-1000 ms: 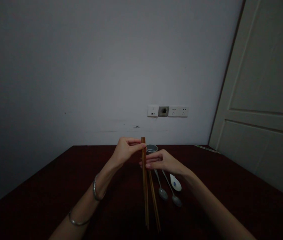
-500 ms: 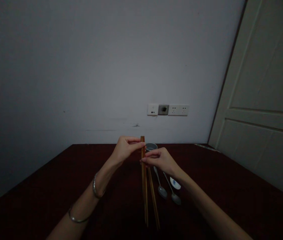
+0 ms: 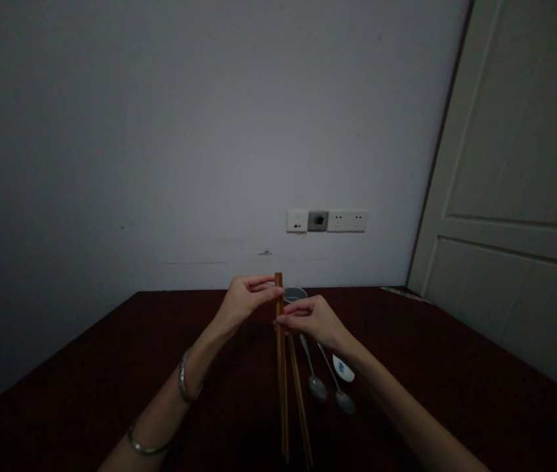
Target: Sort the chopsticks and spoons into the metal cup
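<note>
Between my two hands a pair of wooden chopsticks (image 3: 282, 373) stands nearly upright, thick ends at the top. My left hand (image 3: 245, 301) pinches them close to the upper end. A little lower, my right hand (image 3: 315, 320) closes its thumb and fingertips on the same pair. Just to the right lie more chopsticks (image 3: 300, 400) on the dark red table (image 3: 199, 406), their upper ends hidden behind my right hand. Beside those are a metal spoon (image 3: 316, 388), a second metal spoon (image 3: 344, 401) and a white spoon with a blue pattern (image 3: 342, 368), partly covered by my right wrist.
A round grey container (image 3: 296, 294) stands behind my hands near the table's back edge. A flat strip (image 3: 403, 294) lies at the back right corner. Wall sockets (image 3: 347, 221) are on the pale wall, and a panelled door (image 3: 514, 196) is on the right.
The whole view has shifted slightly, so everything sits a little lower and to the left. Both hands keep their hold on the chopsticks.
</note>
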Available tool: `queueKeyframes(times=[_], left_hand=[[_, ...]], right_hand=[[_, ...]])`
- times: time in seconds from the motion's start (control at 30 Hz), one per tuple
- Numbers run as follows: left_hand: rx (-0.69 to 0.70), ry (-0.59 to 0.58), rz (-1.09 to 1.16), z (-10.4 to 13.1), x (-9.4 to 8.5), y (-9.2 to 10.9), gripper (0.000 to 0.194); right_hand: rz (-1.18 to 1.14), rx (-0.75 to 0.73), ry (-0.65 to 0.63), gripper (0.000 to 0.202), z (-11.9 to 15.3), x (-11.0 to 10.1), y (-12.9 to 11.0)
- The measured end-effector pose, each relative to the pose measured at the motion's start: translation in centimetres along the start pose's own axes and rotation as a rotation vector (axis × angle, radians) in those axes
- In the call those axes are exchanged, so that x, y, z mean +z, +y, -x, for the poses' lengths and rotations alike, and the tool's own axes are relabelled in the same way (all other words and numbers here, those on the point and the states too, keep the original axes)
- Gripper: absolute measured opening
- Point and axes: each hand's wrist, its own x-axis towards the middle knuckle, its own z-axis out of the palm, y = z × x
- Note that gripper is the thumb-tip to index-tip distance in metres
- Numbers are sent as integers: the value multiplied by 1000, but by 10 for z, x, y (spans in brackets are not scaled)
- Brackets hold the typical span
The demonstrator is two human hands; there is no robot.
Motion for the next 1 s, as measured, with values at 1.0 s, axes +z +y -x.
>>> queueKeyframes(times=[1.0], left_hand=[[-448,295,114,-53,-109,-204,30]], right_hand=[[-2,-145,204,19,-176,-106,21]])
